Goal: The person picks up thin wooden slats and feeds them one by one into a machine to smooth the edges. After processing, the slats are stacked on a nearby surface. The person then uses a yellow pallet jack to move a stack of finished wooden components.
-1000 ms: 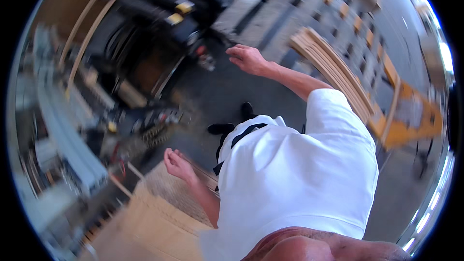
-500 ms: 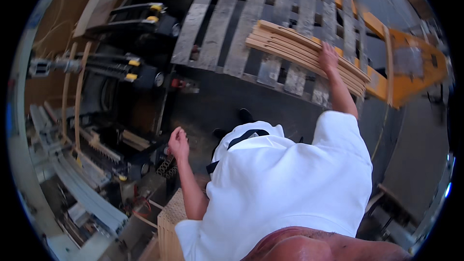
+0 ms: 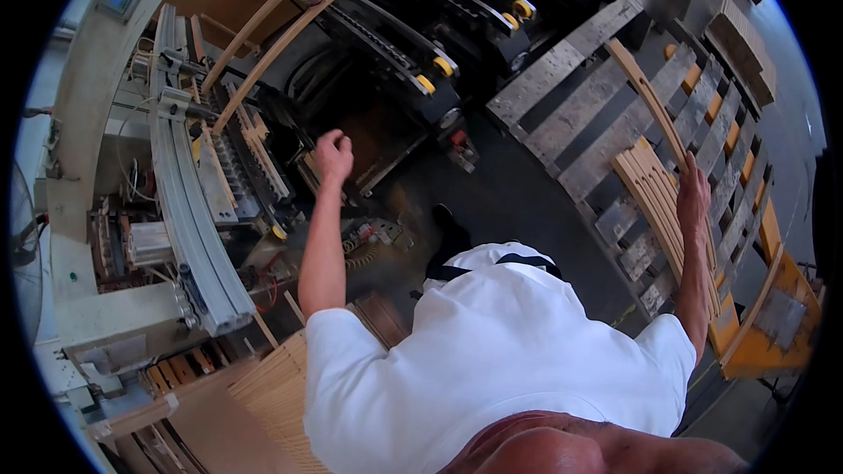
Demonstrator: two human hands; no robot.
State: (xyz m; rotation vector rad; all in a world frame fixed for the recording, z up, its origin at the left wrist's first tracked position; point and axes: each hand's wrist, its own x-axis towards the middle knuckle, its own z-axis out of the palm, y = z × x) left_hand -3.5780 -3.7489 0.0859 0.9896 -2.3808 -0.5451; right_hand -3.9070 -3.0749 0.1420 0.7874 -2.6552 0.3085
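Note:
My right hand [image 3: 693, 197], out to the right, is closed around the near end of a slim wooden slat [image 3: 652, 98]. The slat has a groove along it and points away toward the upper left over the pallet. Just left of my right forearm, a small stack of similar slats [image 3: 652, 197] lies on the grey wooden pallet [image 3: 544, 132]. My left hand [image 3: 334, 158] hangs in the air near the machine, its fingers loosely curled and nothing visible in them.
A machine with a grey metal rail [image 3: 198, 237], two curved wooden strips [image 3: 281, 57] and black arms with yellow rollers [image 3: 426, 83] stands at the left. A yellow pallet jack [image 3: 777, 325] sits at the right. Ridged wooden pieces [image 3: 277, 395] are stacked at the lower left.
My body has turned left, bringing the machine closer to the middle. My right hand has lifted one slat off the stack. My left hand has risen toward the machine.

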